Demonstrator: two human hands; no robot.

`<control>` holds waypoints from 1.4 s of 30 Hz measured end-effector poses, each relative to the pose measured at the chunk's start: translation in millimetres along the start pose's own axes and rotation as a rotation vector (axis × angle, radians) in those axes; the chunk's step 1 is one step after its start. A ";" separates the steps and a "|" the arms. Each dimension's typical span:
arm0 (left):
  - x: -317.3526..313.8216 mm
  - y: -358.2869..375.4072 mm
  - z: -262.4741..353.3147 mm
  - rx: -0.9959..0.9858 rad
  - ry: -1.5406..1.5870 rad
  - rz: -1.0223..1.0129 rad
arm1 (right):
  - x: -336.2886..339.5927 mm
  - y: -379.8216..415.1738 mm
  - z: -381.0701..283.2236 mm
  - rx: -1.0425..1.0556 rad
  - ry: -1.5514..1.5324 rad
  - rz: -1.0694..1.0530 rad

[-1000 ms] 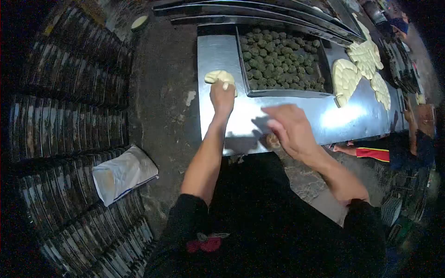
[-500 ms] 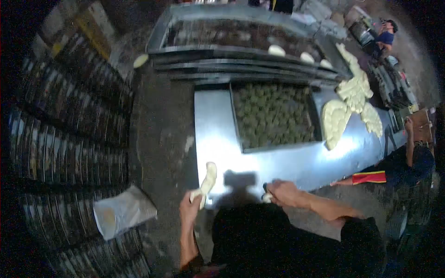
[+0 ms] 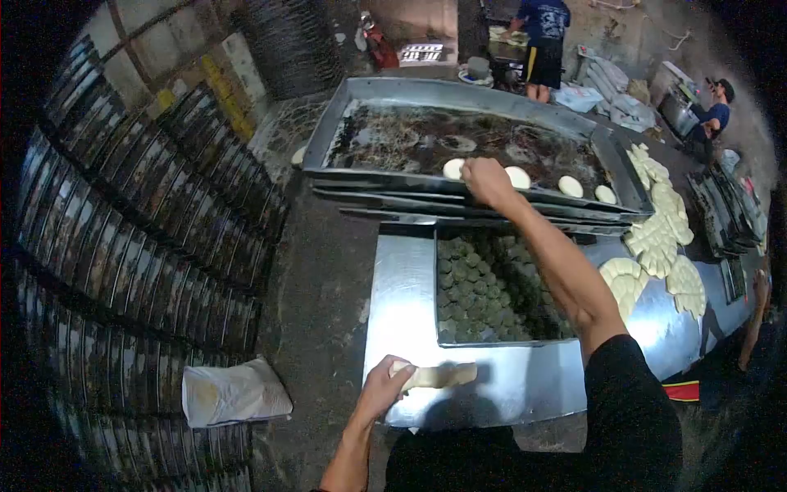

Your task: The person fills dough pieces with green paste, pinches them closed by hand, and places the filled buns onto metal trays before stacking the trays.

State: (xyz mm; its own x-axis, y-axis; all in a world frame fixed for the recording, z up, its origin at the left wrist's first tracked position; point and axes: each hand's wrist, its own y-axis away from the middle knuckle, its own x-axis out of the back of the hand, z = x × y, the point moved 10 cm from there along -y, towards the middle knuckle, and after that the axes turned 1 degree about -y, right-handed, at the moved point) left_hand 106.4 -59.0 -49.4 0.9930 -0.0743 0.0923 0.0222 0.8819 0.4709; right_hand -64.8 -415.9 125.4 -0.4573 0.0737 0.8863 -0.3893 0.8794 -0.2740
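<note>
My left hand (image 3: 384, 389) is closed around one end of a pale dough strip (image 3: 447, 375), which stretches to the right over the metal table's front. My right hand (image 3: 487, 182) reaches out to the near edge of the large baking tray (image 3: 393, 179). Its fingers are bunched against a flattened round of white dough (image 3: 452, 169) on the tray. More dough rounds (image 3: 570, 186) sit in a row to the right. Below my right arm, a deep square tray (image 3: 508, 342) holds many dark green balls (image 3: 471, 287); the forearm hides part of it.
Large pieces of dough (image 3: 656, 238) lie on the table's right side. Racks of stacked dark trays (image 3: 123, 246) line the left, with a white sack (image 3: 236, 392) by them. People (image 3: 544, 41) stand farther back, and another person's arm (image 3: 758, 320) shows at the right.
My right hand has moved from near my body up to the large tray, where one more dough round now lies. The dough strip in my left hand has swung to point right.
</note>
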 end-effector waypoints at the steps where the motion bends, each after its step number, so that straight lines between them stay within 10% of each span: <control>1: 4.8 0.1 -21.9 0.081 -0.058 0.038 | 14.9 21.5 -33.1 0.038 -0.028 0.132; 3: 18.8 -6.7 -69.3 0.072 -0.310 0.081 | 36.8 101.9 -122.5 0.444 -0.228 0.468; 7: 34.7 -5.5 -78.6 0.117 -0.214 0.149 | -134.7 289.7 -201.9 0.366 -0.395 -0.651; 9: 83.1 5.5 -79.2 0.082 -0.028 0.430 | -191.2 354.1 -184.6 0.402 -0.157 -0.688; 12: 179.7 48.5 -81.3 0.036 0.207 0.855 | -210.3 380.1 -159.6 0.464 0.088 -0.537; 15: 184.0 43.6 -28.1 -0.173 0.257 0.522 | -180.2 344.9 -188.2 0.276 -0.060 -0.485; 17: 159.4 38.5 -2.2 -0.291 0.249 0.384 | -187.8 311.9 -182.1 -0.319 -0.964 -0.612; 19: 125.2 34.1 30.8 -0.368 0.270 0.244 | -105.9 255.8 -229.8 -0.120 -0.784 -0.280; 26: 73.3 74.2 112.0 -0.895 -0.237 0.829 | -77.5 261.6 -219.9 -0.463 -1.015 0.178; 31: 41.3 46.3 70.0 -0.553 0.184 0.408 | -65.2 281.6 -161.2 -0.514 -1.088 0.129; 34: 18.6 20.9 21.9 -0.255 0.612 0.258 | -25.8 289.5 -203.8 0.155 -0.038 0.112; 35: 0.7 14.2 -5.7 -0.081 0.919 0.197 | -45.5 301.6 -197.5 0.182 -0.129 0.120; 38: -6.7 3.4 -19.4 -0.070 0.524 -0.039 | -68.8 337.5 -205.2 0.304 -0.012 0.103; 40: 19.2 -3.1 -30.9 -0.096 0.299 0.126 | -117.2 352.3 -131.1 -0.333 -1.076 -0.371; 42: 28.9 6.2 -14.5 -0.112 0.192 0.148 | -86.4 308.9 -68.5 -0.125 0.070 -0.441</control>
State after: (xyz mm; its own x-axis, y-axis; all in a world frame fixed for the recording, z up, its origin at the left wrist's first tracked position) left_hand 136.9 -49.0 -56.6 0.9900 0.1398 -0.0202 -0.1229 0.9233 0.3639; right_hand -90.7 -118.3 -10.2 -0.2130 -0.2925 0.9322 -0.4330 0.8836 0.1783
